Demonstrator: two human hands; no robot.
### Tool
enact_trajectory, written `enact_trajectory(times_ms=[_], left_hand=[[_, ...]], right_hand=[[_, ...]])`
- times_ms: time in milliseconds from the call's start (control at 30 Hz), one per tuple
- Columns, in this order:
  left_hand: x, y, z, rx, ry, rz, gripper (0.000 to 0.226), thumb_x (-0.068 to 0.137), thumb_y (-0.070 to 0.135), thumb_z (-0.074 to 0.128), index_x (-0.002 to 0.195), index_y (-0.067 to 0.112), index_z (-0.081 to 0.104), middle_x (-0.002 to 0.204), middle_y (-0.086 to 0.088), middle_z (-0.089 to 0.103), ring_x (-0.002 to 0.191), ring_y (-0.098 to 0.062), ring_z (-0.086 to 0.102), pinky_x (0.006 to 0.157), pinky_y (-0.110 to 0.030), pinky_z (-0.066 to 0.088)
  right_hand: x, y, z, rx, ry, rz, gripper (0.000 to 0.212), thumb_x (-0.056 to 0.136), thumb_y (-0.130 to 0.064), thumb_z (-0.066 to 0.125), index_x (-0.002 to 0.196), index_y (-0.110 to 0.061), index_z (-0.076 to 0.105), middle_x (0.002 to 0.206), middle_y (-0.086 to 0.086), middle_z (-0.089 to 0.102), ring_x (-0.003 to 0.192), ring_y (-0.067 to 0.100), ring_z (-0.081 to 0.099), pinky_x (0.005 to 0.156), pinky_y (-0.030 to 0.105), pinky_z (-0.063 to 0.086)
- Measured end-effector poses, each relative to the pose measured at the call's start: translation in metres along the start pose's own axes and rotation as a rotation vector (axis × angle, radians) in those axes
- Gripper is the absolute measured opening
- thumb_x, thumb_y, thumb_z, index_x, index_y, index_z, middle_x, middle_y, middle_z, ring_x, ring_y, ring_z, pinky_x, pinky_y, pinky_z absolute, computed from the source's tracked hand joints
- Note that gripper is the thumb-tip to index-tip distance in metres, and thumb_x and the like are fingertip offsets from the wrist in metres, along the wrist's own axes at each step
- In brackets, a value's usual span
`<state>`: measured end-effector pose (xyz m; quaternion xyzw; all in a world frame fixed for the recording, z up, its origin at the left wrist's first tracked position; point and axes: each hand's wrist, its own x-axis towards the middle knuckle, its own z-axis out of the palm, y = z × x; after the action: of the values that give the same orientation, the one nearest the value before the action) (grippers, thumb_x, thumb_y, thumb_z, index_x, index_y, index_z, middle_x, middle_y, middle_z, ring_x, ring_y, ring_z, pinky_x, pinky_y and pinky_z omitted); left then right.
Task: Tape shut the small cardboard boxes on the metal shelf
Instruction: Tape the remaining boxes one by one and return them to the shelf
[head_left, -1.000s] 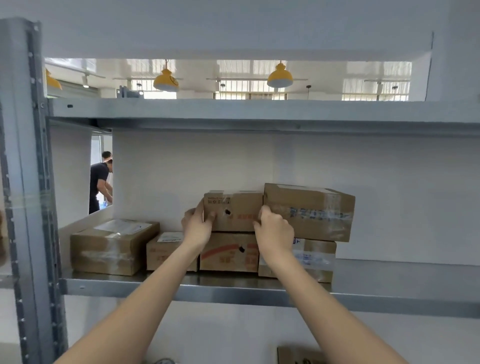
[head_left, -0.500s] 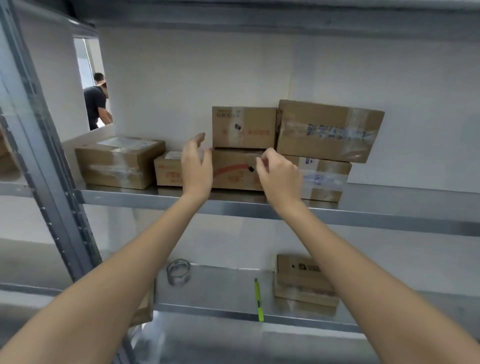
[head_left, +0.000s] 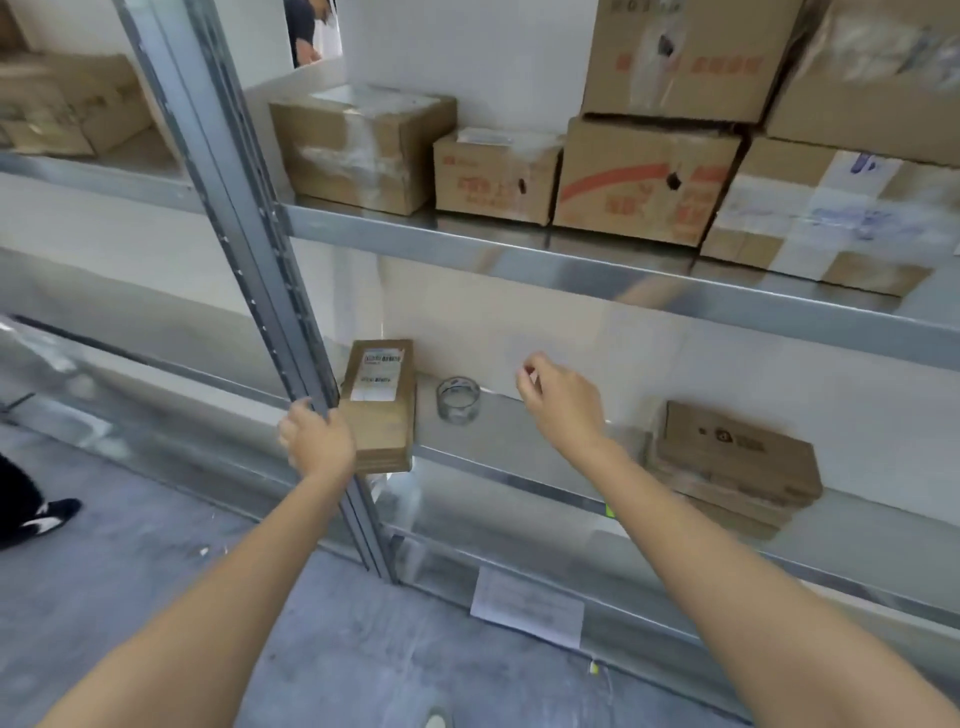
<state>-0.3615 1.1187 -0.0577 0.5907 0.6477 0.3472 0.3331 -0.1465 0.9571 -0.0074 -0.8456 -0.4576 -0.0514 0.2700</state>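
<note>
Reaching down toward the lower shelf (head_left: 519, 441), both arms extend from the bottom of the view. The left hand (head_left: 317, 441) sits at the upright post (head_left: 249, 291), fingers curled at the near left corner of a flat labelled cardboard box (head_left: 382, 405) that overhangs the shelf edge; whether it grips the box or only touches it cannot be told. The right hand (head_left: 563, 400) hovers above the shelf, fingers loosely curled, holding nothing, just right of the clear tape roll (head_left: 457, 400) that stands on the shelf beside the box. Likely reading: tape kept within reach of the work, right hand heading for it while the left takes the next box. A second stack of flat boxes (head_left: 737, 462) lies further right on the same shelf. On the shelf above, taped boxes (head_left: 644, 182) are stacked against the wall, apparently finished and stored. A paper sheet (head_left: 527, 605) lies lower down. Motion blur softens the details.
</note>
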Motion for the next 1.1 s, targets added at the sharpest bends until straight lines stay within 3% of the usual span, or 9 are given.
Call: enact_trajectory(times_ms=[267, 400, 533, 667, 767, 867, 967, 1033, 1100], left_hand=[[0.081, -0.041, 0.02, 0.039, -0.396, -0.196, 0.049, 0.105, 0.029, 0.033, 0.146, 0.002, 0.034, 0.146, -0.022, 0.042, 0.132, -0.038, 0.042, 0.112, -0.046, 0.032], [0.103, -0.045, 0.034, 0.022, -0.545, -0.295, 0.054, 0.106, 0.037, 0.027, 0.145, 0.001, 0.037, 0.149, -0.018, 0.04, 0.136, -0.035, 0.039, 0.112, -0.043, 0.03], [0.104, -0.046, 0.05, -0.096, -0.585, -0.43, 0.056, 0.104, 0.044, 0.025, 0.142, 0.007, 0.043, 0.141, -0.015, 0.051, 0.127, -0.034, 0.049, 0.111, -0.046, 0.037], [0.079, -0.048, 0.058, 0.01, -0.543, -0.338, 0.06, 0.101, 0.049, 0.028, 0.126, 0.002, 0.056, 0.124, -0.021, 0.061, 0.112, -0.038, 0.059, 0.1, -0.049, 0.047], [0.054, -0.049, 0.058, 0.025, -0.614, -0.34, 0.065, 0.099, 0.058, 0.028, 0.113, 0.004, 0.06, 0.104, -0.023, 0.069, 0.09, -0.039, 0.069, 0.088, -0.047, 0.055], [0.039, -0.044, 0.056, -0.079, -0.682, -0.393, 0.063, 0.099, 0.061, 0.028, 0.096, 0.008, 0.062, 0.082, -0.015, 0.074, 0.069, -0.035, 0.073, 0.066, -0.038, 0.059], [0.042, -0.041, 0.063, -0.134, -0.495, -0.153, 0.044, 0.102, 0.045, 0.041, 0.103, 0.004, 0.056, 0.091, -0.014, 0.068, 0.088, -0.039, 0.068, 0.07, -0.037, 0.051], [0.047, -0.033, 0.074, -0.12, -0.468, -0.023, 0.036, 0.1, 0.042, 0.049, 0.113, 0.008, 0.052, 0.108, -0.009, 0.061, 0.106, -0.03, 0.06, 0.085, -0.035, 0.043], [0.043, -0.023, 0.091, -0.082, -0.612, -0.027, 0.045, 0.099, 0.045, 0.049, 0.129, 0.011, 0.048, 0.122, 0.001, 0.052, 0.113, -0.019, 0.05, 0.093, -0.029, 0.035]], right_hand=[[0.036, -0.045, 0.145, 0.499, -0.538, 0.472, 0.051, 0.099, -0.046, 0.044, 0.135, -0.01, 0.045, 0.136, 0.014, 0.054, 0.127, 0.03, 0.049, 0.098, 0.032, 0.037], [0.039, -0.07, 0.184, 0.659, -0.675, 0.616, 0.062, 0.101, -0.047, 0.037, 0.148, -0.007, 0.031, 0.153, 0.01, 0.035, 0.139, 0.029, 0.035, 0.111, 0.045, 0.034], [0.037, -0.075, 0.197, 0.781, -0.682, 0.654, 0.054, 0.1, -0.048, 0.039, 0.139, -0.011, 0.043, 0.142, 0.007, 0.049, 0.122, 0.021, 0.048, 0.097, 0.036, 0.043], [0.034, -0.065, 0.189, 0.962, -0.721, 0.728, 0.05, 0.092, -0.05, 0.057, 0.136, -0.032, 0.044, 0.122, -0.009, 0.056, 0.093, 0.002, 0.054, 0.069, 0.025, 0.042], [0.027, -0.03, 0.175, 0.969, -0.737, 0.828, 0.036, 0.081, -0.051, 0.069, 0.113, -0.04, 0.056, 0.109, -0.008, 0.067, 0.091, 0.012, 0.061, 0.076, 0.033, 0.051], [0.023, 0.022, 0.143, 0.989, -0.763, 0.857, 0.041, 0.074, -0.052, 0.075, 0.107, -0.028, 0.067, 0.085, -0.001, 0.07, 0.072, 0.014, 0.064, 0.072, 0.033, 0.052], [0.021, 0.073, 0.104, 0.996, -0.767, 0.89, 0.043, 0.074, -0.047, 0.077, 0.108, -0.022, 0.066, 0.066, -0.004, 0.064, 0.051, 0.009, 0.058, 0.054, 0.025, 0.048], [0.018, 0.105, 0.085, 0.933, -0.695, 0.894, 0.048, 0.073, -0.041, 0.08, 0.112, -0.016, 0.064, 0.086, 0.004, 0.069, 0.072, 0.017, 0.064, 0.067, 0.035, 0.055], [0.013, 0.13, 0.077, 0.902, -0.625, 0.91, 0.049, 0.072, -0.031, 0.082, 0.113, -0.011, 0.064, 0.105, 0.012, 0.069, 0.09, 0.022, 0.064, 0.088, 0.042, 0.052]])
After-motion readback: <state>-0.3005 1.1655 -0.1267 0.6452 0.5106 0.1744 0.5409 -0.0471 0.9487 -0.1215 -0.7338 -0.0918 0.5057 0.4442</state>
